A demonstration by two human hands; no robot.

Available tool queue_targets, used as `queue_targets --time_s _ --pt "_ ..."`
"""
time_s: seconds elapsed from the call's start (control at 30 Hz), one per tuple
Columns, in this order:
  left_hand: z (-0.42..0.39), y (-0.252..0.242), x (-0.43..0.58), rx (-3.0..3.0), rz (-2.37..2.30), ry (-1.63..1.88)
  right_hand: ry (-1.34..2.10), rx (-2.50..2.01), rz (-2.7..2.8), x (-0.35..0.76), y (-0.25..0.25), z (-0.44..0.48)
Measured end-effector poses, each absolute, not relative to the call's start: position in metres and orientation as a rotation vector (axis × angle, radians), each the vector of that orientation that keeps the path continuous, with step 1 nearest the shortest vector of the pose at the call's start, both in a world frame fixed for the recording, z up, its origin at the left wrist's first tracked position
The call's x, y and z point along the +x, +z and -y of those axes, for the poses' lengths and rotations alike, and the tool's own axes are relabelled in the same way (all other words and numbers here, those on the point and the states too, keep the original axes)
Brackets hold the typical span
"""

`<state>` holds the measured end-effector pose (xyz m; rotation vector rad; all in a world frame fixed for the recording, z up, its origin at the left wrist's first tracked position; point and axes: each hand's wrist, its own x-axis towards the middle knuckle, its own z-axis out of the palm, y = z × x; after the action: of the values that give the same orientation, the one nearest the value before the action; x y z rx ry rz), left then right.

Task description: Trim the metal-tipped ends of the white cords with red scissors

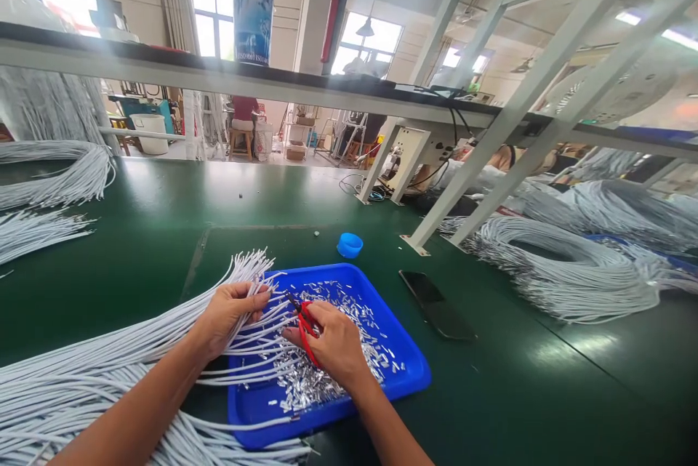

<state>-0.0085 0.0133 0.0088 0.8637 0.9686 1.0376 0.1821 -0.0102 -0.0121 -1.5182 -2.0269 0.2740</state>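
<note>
My left hand (232, 311) is closed around a fan of thin white cables (109, 371) whose ends reach over a blue tray (406, 357). My right hand (335, 342) grips red-handled cutters (305, 324), their tip at the cable ends just right of my left fingers. Several small silvery cut pieces (349, 313) lie scattered in the tray under both hands.
A black phone (436, 304) lies right of the tray on the green table (163, 233). A small blue cap (350, 244) sits behind the tray. Large white cable coils (561, 270) lie at right, more bundles (49, 175) at left. White frame struts (491, 146) stand behind.
</note>
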Motion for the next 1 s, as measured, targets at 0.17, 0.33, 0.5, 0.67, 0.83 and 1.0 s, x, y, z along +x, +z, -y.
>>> queue_targets --time_s 0.17,0.33,0.5,0.67,0.83,1.0 --pt "-0.0098 0.0097 -0.0061 1.108 -1.035 1.048 0.325 -1.531 2.047 0.1800 -0.0106 0.0122" --pt "-0.0056 0.0087 -0.0029 1.335 -1.157 1.048 0.359 -1.517 2.052 0.1796 -0.0124 0.0126" --pt "-0.0052 0.0103 -0.0040 1.470 -1.167 1.043 0.511 -1.496 2.033 0.1808 -0.0130 0.0117" --pt "-0.0066 0.0098 -0.0071 1.574 -1.138 1.038 0.711 -1.437 2.034 0.1824 -0.0113 0.0104" --pt "-0.0076 0.0073 -0.0081 1.754 -1.221 1.047 0.788 -1.423 1.993 0.1836 -0.0121 0.0100" --pt "-0.0064 0.0080 -0.0079 1.616 -1.129 1.020 0.857 -1.406 1.956 0.1804 -0.0139 0.0113"
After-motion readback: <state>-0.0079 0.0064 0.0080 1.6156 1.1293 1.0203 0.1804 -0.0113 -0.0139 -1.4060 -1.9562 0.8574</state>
